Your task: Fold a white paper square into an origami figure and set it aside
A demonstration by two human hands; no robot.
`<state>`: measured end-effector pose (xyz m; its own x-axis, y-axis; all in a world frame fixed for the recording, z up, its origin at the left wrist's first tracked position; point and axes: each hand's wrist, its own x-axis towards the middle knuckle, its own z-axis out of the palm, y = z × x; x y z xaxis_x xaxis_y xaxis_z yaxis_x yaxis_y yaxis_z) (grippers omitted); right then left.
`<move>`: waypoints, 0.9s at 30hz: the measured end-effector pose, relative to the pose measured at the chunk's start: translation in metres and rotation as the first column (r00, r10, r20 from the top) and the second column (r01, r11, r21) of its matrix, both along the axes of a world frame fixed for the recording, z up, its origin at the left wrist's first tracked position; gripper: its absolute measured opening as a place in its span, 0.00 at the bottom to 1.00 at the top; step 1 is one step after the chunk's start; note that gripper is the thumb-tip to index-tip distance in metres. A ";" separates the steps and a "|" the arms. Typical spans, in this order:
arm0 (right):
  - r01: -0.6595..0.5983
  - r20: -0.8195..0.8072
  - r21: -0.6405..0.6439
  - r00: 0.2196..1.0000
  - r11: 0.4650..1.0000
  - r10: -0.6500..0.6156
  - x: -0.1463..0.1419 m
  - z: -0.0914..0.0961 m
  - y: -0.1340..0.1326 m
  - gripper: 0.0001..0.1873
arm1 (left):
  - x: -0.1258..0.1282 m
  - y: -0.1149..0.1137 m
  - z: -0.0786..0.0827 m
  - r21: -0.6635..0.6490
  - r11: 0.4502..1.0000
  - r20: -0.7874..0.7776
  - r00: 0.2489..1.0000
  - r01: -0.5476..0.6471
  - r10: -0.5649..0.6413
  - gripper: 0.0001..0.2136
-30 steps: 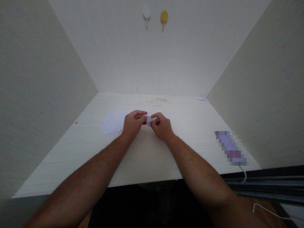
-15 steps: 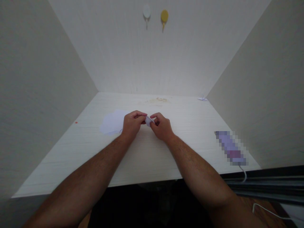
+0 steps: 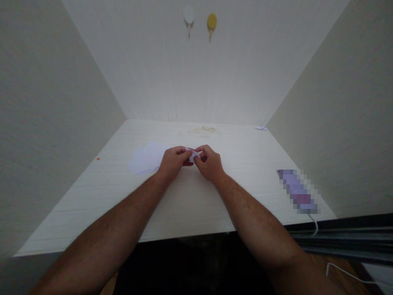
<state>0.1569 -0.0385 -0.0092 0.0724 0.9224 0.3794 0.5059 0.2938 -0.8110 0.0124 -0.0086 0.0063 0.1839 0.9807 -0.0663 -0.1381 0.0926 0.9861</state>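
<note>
Both my hands meet over the middle of the white table. My left hand and my right hand each pinch a small folded piece of pale paper between thumb and fingers, so both are closed on it. The paper is mostly hidden by my fingertips. Just left of my left hand, pale sheets of paper lie flat on the table.
A blurred-out purple object with a white cable lies at the table's right front. A tiny folded paper sits in the back right corner. Walls close in left, right and behind; two hooks hang on the back wall.
My left fingers have shifted a little right over the small paper, and the pinch has tightened. The arms stay in place.
</note>
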 end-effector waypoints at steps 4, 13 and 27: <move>-0.014 -0.027 0.005 1.000 1.000 0.014 0.000 0.001 -0.001 0.11 | -0.001 0.002 -0.002 -0.041 0.999 0.051 0.999 0.014 -0.012 0.13; -0.055 -0.318 -0.088 0.948 0.995 0.024 0.000 -0.002 0.006 0.16 | -0.001 0.002 -0.003 0.079 0.997 0.054 0.998 -0.021 0.016 0.13; -0.043 -0.273 -0.098 0.962 0.994 0.015 0.002 0.003 0.004 0.11 | -0.002 0.002 -0.003 0.058 0.997 0.105 0.994 -0.045 0.039 0.13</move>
